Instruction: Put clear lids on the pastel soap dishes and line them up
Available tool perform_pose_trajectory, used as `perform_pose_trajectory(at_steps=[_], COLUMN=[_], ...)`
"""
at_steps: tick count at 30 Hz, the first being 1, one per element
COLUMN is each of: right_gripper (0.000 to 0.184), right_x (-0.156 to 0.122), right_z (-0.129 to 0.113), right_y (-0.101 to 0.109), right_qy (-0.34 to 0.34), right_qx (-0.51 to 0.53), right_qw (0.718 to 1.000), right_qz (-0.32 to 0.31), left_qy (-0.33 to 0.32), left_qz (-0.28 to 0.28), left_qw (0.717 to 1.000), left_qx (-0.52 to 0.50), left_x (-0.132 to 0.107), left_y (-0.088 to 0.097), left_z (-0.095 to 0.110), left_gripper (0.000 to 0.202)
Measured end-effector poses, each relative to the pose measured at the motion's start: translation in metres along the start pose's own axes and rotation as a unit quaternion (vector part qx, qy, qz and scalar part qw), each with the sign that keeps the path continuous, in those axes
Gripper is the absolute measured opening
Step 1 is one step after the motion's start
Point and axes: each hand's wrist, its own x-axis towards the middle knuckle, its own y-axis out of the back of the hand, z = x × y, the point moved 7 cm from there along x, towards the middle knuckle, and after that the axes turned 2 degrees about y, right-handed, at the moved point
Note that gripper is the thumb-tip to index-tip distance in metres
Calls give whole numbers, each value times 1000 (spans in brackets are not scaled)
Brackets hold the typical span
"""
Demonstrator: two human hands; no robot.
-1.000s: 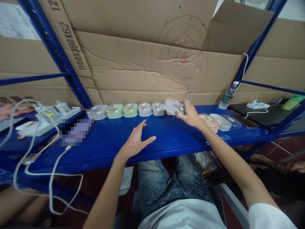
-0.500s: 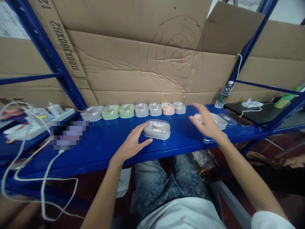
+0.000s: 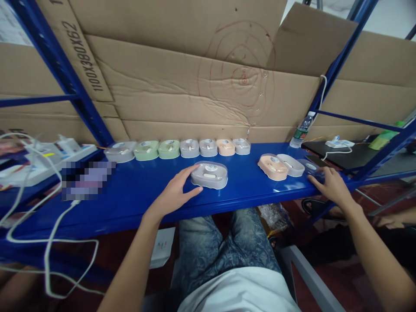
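A grey oval soap box (image 3: 209, 175) with a see-through lid and a round sticker sits near the table's front edge. My left hand (image 3: 175, 193) rests at its left end, thumb and fingers spread apart, close to the box without wrapping it. Farther right, my right hand (image 3: 331, 184) has its thumb and fingers at the edges of a loose clear lid (image 3: 308, 165). Left of that lid lies a grey soap box base (image 3: 291, 165) without a cover. A peach soap box (image 3: 273, 167) stands directly beside the base.
Several lidded soap boxes (image 3: 169, 149) in grey, green and peach line the back of the blue table (image 3: 156, 173). A water bottle (image 3: 302, 130) stands at the back right. Toward the left, a white cable (image 3: 48, 242) hangs off the front near a blurred device (image 3: 87, 180).
My right hand has moved right, from over the peach soap box to the loose clear lid, uncovering the peach box. My left hand stays by the grey soap box.
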Motion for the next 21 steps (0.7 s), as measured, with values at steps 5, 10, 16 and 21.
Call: perform_pose_trajectory(at_steps=[5, 10, 16, 21], right_gripper=[42, 68, 60, 56], right_x=[-3, 7, 28, 51], right_z=[5, 13, -6, -55], right_y=[4, 7, 33, 29], right_qy=[-31, -98, -148, -13], right_qx=[48, 40, 115, 178], right_qw=[998, 994, 976, 972], right_qz=[19, -4, 114, 150], left_qy=[1, 5, 1, 6], left_qz=[-1, -1, 1, 1], left_qw=[1000, 1000, 1000, 1000], left_qx=[-2, 0, 0, 1], left_x=[0, 0, 1, 1], left_y=[1, 1, 1, 2], left_z=[1, 0, 1, 1], left_gripper=[68, 69, 69, 71])
